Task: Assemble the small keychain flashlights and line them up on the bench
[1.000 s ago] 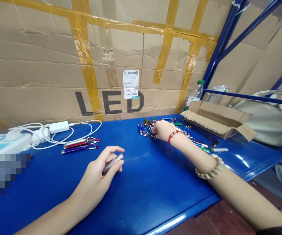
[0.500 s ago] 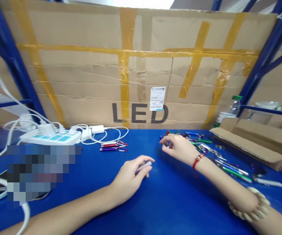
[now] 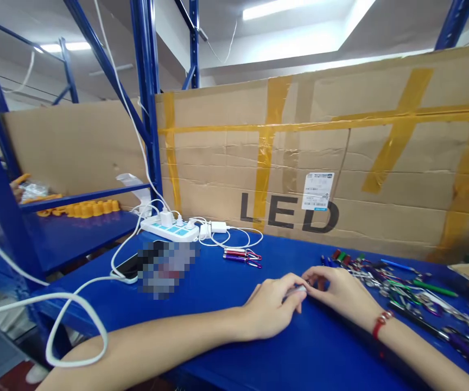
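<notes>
My left hand (image 3: pixel 273 308) is closed round a small silver tube (image 3: pixel 292 292), mostly covered by the fingers. My right hand (image 3: pixel 342 293) meets it at the left fingertips, its thumb and fingers pinched at the tube's end. Whatever the right fingers hold is hidden. Beyond the hands lie a purple metal tube with a clip (image 3: pixel 236 258) and a red one (image 3: pixel 238 252), side by side. Right of my right hand spreads a pile of loose metal parts (image 3: pixel 413 296), with coloured tubes, clips and small silver pieces.
A white power strip (image 3: pixel 173 232) with tangled cables stands at the back left, near a phone (image 3: pixel 132 266). A white cable (image 3: pixel 80 304) loops over my left forearm. The taped cardboard (image 3: pixel 218 163) walls the back. Another person's hand (image 3: pixel 15 187) shows far left, near yellow pieces (image 3: pixel 90 209).
My right hand has come from the parts pile to my left hand, and their fingertips now meet. The view has swung left, showing the neighbouring table.
</notes>
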Tool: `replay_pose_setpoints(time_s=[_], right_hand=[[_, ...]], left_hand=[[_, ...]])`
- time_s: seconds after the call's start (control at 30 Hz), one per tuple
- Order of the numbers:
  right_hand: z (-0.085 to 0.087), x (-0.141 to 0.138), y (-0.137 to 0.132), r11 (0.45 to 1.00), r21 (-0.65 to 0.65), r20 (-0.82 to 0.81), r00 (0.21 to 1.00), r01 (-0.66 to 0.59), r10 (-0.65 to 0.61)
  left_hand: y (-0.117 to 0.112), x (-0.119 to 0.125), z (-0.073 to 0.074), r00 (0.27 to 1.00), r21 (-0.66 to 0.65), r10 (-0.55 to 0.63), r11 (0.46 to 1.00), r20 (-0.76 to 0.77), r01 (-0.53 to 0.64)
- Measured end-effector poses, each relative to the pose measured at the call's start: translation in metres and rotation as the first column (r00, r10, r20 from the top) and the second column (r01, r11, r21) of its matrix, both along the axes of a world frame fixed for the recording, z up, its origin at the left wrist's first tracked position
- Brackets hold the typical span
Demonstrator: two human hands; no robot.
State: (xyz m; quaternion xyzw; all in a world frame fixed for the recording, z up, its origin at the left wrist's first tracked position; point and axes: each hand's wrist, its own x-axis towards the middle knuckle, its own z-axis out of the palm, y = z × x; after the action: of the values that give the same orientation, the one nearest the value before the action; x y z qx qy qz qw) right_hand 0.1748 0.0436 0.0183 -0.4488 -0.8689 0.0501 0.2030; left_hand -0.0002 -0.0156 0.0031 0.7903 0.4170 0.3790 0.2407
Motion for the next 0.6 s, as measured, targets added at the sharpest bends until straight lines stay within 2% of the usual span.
replay_pose_setpoints(time_s=[0.17,0.27,0.43,0.5,0.6], right_hand=[[-0.007,0.001,0.006,1.0,-0.004,-0.022,1.0,-0.014,0.014],[-0.01,0.001,0.008,0.999,-0.011,-0.03,0.999,-0.042,0.042],[-0.012,-0.001,0.007,0.987,-0.107,-0.102,0.988,-0.123,0.113],[-0.012,-0.002,0.008,0.981,-0.132,-0.138,0.983,-0.14,0.121],[-0.014,-0.003,0.01,0.979,-0.146,-0.177,0.977,-0.144,0.118]], left_hand=[[-0.001,0.003,0.011,0.993,0.032,0.061,0.997,0.104,-0.065],[-0.001,0.003,0.013,0.995,0.023,0.049,0.998,0.086,-0.051],[0.0,-0.002,0.003,1.0,-0.073,0.01,0.997,0.006,-0.009],[0.001,-0.006,-0.001,0.999,-0.072,-0.024,0.997,-0.026,0.022],[0.004,-0.013,-0.004,1.0,-0.11,-0.021,0.994,0.018,0.023]])
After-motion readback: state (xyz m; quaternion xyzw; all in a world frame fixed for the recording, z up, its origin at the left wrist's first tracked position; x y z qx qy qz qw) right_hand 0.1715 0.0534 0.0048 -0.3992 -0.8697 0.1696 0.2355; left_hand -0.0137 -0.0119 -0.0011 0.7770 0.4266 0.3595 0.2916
